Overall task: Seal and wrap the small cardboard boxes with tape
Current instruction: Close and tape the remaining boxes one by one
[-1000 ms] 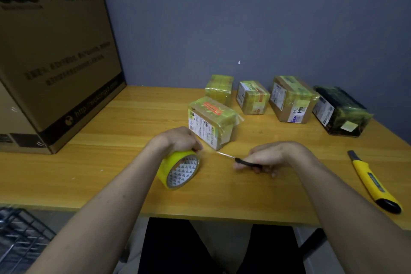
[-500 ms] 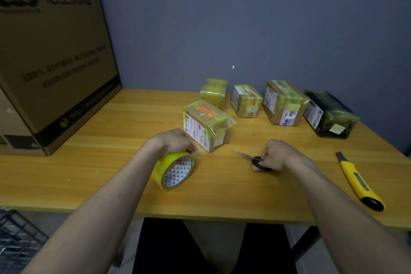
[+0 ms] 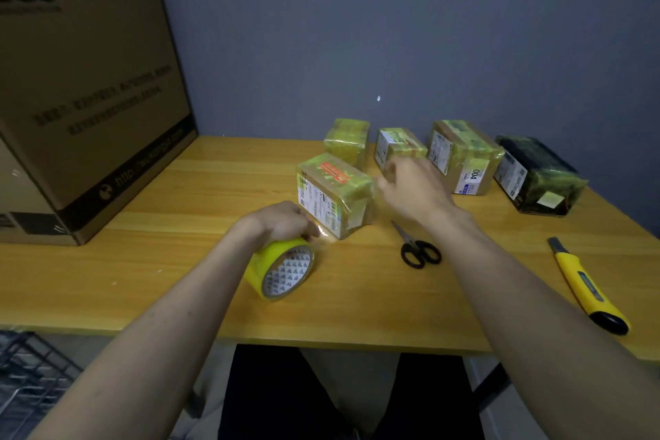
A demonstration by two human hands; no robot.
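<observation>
Since the earlier frame we are noting one change: the right hand is no longer on the scissors, which are now lying closed on the table, and the hand is hovering by the right end of the nearest box, fingers loosely spread and blurred; whether they are touching the box we cannot tell. The left hand is gripping the yellow tape roll, which is standing tilted on the table just in front of that box. We are listing the nearest box as tape-covered, with a white label on its front face and a red one on top. Behind it, along the wall, we are counting a small yellow-wrapped box, a labelled box, a larger box marked 004 and a dark wrapped package. A yellow utility knife is lying well right of the scissors. A large cardboard carton is standing at the left.
</observation>
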